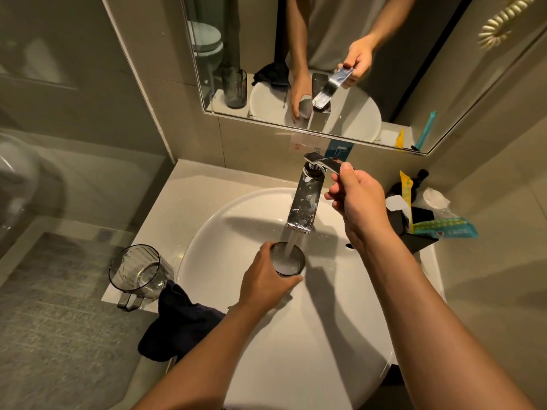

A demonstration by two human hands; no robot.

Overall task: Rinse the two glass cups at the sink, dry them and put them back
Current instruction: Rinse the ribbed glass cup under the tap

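My left hand [266,276] grips a dark glass cup [291,260] upright over the white sink [340,335]. Water runs from the chrome tap [305,204] straight into the cup, which is foamy inside. My right hand [355,193] pinches the tap's lever [322,161], which is raised. The second glass cup [139,272] stands upright on the counter at the sink's left, apart from both hands.
A dark cloth [174,324] lies on the counter edge just in front of the second cup. Right of the sink stands a black holder [414,229] with toiletry packets. A mirror [296,54] hangs behind the tap. The shower floor lies to the left.
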